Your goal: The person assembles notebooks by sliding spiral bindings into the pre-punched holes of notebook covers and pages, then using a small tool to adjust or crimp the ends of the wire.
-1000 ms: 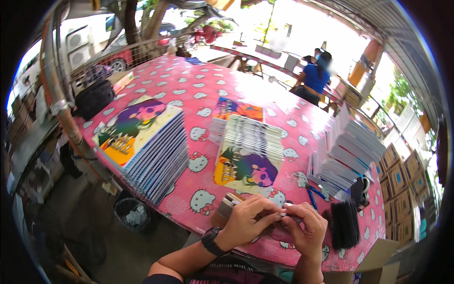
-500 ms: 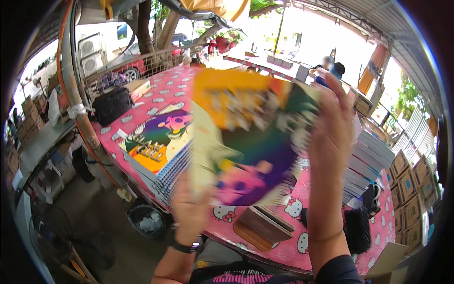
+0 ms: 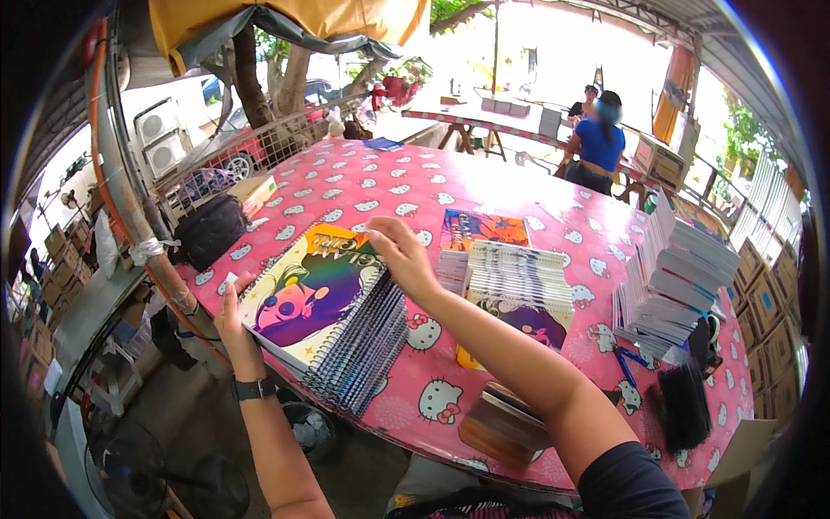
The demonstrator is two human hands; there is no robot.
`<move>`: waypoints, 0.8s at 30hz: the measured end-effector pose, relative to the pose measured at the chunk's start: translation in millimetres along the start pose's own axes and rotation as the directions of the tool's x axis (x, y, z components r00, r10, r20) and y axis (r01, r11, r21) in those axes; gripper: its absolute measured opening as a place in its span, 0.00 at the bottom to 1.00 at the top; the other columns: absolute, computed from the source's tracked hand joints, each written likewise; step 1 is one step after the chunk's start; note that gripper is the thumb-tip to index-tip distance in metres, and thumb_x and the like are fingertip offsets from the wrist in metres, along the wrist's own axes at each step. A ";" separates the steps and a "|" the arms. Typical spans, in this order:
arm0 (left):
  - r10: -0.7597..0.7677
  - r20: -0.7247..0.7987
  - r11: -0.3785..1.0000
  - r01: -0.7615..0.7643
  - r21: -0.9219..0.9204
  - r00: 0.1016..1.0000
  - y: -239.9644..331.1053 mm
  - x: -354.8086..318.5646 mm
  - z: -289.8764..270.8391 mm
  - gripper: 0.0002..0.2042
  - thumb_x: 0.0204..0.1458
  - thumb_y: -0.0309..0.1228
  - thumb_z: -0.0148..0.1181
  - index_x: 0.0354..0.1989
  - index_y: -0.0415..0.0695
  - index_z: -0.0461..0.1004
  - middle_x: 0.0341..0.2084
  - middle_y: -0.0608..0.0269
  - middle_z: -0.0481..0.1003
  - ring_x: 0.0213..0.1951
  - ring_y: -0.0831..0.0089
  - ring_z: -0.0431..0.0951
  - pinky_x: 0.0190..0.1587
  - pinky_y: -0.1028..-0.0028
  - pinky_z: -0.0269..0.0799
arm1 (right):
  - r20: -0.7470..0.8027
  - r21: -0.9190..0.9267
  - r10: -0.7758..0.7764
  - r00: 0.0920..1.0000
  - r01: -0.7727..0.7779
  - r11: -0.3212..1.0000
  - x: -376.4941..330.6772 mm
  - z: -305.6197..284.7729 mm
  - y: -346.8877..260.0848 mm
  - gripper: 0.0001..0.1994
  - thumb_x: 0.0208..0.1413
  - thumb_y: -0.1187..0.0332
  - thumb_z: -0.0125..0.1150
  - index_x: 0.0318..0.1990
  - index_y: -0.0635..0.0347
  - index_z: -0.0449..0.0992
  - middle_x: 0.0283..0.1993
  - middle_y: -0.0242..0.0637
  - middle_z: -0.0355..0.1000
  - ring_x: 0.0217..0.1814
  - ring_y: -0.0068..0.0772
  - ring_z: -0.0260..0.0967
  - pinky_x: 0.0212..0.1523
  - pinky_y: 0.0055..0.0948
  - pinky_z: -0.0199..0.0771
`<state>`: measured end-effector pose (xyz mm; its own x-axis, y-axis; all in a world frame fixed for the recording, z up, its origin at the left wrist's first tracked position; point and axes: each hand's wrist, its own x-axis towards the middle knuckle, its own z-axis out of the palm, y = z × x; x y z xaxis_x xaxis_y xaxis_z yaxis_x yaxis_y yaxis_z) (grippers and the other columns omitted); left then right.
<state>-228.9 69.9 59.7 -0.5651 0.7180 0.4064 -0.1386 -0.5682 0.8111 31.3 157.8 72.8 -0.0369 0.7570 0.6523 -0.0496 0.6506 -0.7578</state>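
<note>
A stack of spiral notebooks (image 3: 354,346) stands on the left part of the pink table. The top spiral notebook (image 3: 303,298) has a yellow, green and purple cover with a pink cartoon figure. Against the left side of the stack rests my left hand (image 3: 238,324), upright and open, its fingers partly hidden. My right hand (image 3: 399,255) touches the far right corner by the coil, fingers stretched out and open. Right of it lies a second pile of spiral notebooks (image 3: 519,281), coils showing, with an orange-and-blue notebook (image 3: 484,229) just beyond.
Tall piles of unbound pages (image 3: 670,277) stand at the right. Nearby are blue-handled pliers (image 3: 627,363), black coils (image 3: 683,406) and brown blocks (image 3: 501,424) at the front edge. A black bag (image 3: 210,232) sits at the left edge, beside a pole. A person in blue (image 3: 598,143) stands beyond.
The notebook that both hands held up in the air now lies on the left stack. My hands have moved down and left to its edges, and the view has shifted.
</note>
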 end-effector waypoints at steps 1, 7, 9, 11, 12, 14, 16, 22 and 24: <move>-0.022 0.039 1.000 0.023 -0.007 0.999 -3.0 1.9 -0.1 0.24 0.62 0.44 0.46 0.42 0.28 0.74 0.36 0.53 0.76 0.36 0.71 0.76 0.42 0.76 0.71 | -0.045 -0.016 0.041 0.998 -0.042 0.999 0.0 6.6 3.7 0.15 0.59 0.63 0.55 0.49 0.62 0.72 0.43 0.43 0.75 0.43 0.32 0.73 0.44 0.31 0.71; -0.042 -0.048 0.998 0.039 -0.057 0.998 4.6 -5.8 10.5 0.28 0.64 0.48 0.37 0.49 0.30 0.69 0.43 0.48 0.74 0.43 0.67 0.75 0.47 0.72 0.70 | -0.089 -0.165 0.071 0.994 -0.085 0.983 -0.6 5.0 -10.6 0.16 0.61 0.58 0.50 0.46 0.62 0.72 0.40 0.50 0.74 0.46 0.47 0.73 0.47 0.38 0.69; 0.105 -0.114 0.993 -0.099 0.062 0.988 6.2 -11.8 10.6 0.26 0.65 0.46 0.35 0.55 0.34 0.66 0.50 0.51 0.70 0.50 0.68 0.71 0.52 0.69 0.65 | -0.005 -0.391 -0.198 0.980 0.180 0.902 -8.0 -23.2 -24.0 0.15 0.59 0.60 0.53 0.45 0.63 0.73 0.39 0.48 0.75 0.45 0.47 0.73 0.47 0.38 0.70; 0.361 -0.197 0.889 -0.272 0.367 0.912 26.2 -27.8 0.1 0.24 0.65 0.45 0.35 0.58 0.37 0.63 0.55 0.55 0.67 0.56 0.68 0.67 0.56 0.67 0.60 | 0.239 -0.492 -0.201 0.950 0.297 0.819 -14.7 -68.0 -43.3 0.12 0.56 0.63 0.56 0.42 0.62 0.74 0.38 0.46 0.75 0.44 0.45 0.73 0.46 0.38 0.70; 0.391 -0.222 0.892 -0.307 0.331 0.893 29.3 -32.2 -15.9 0.21 0.64 0.40 0.37 0.58 0.37 0.62 0.56 0.59 0.66 0.58 0.69 0.65 0.57 0.64 0.58 | 0.393 -0.516 -0.069 0.917 0.282 0.809 -21.4 -104.4 -56.9 0.11 0.54 0.65 0.58 0.40 0.62 0.75 0.37 0.44 0.75 0.44 0.44 0.73 0.45 0.37 0.71; 0.413 -0.297 0.901 -0.337 0.274 0.861 50.5 -59.2 0.1 0.20 0.63 0.35 0.41 0.59 0.35 0.59 0.55 0.53 0.65 0.58 0.66 0.65 0.58 0.66 0.58 | 0.340 -0.676 0.114 0.934 0.158 0.720 -46.4 -179.1 -66.6 0.07 0.50 0.69 0.61 0.35 0.60 0.76 0.32 0.41 0.74 0.41 0.42 0.72 0.43 0.37 0.71; 0.724 -0.177 0.681 -0.648 0.341 0.667 56.3 -85.9 3.5 0.19 0.61 0.32 0.42 0.58 0.34 0.60 0.55 0.51 0.64 0.58 0.63 0.65 0.57 0.65 0.59 | 0.254 -0.827 0.031 0.967 0.200 0.525 -80.3 -237.2 -67.8 0.09 0.48 0.67 0.64 0.35 0.61 0.75 0.33 0.41 0.73 0.39 0.39 0.71 0.41 0.36 0.71; 0.718 -0.081 0.695 -0.718 0.039 0.691 49.5 -185.5 92.0 0.22 0.53 0.34 0.49 0.55 0.40 0.57 0.43 0.54 0.64 0.42 0.64 0.64 0.43 0.68 0.61 | -0.431 -0.659 0.153 0.889 -0.426 0.620 -188.4 -294.8 -40.7 0.19 0.42 0.64 0.73 0.38 0.64 0.72 0.34 0.38 0.73 0.34 0.27 0.69 0.34 0.29 0.71; 0.597 -0.009 0.796 -0.593 -0.123 0.803 33.4 -204.6 117.4 0.23 0.51 0.28 0.51 0.56 0.37 0.57 0.48 0.52 0.65 0.47 0.62 0.65 0.47 0.67 0.61 | -0.468 -0.514 0.269 0.842 -0.507 0.692 -206.9 -295.1 -18.6 0.19 0.42 0.66 0.73 0.39 0.64 0.72 0.31 0.35 0.72 0.31 0.23 0.68 0.31 0.25 0.69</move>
<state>-22.5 -48.8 53.0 -0.5436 0.2336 0.8062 0.1245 -0.9274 0.3526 334.4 6.9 -52.1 0.4231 0.8404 0.3388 0.4972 0.0972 -0.8622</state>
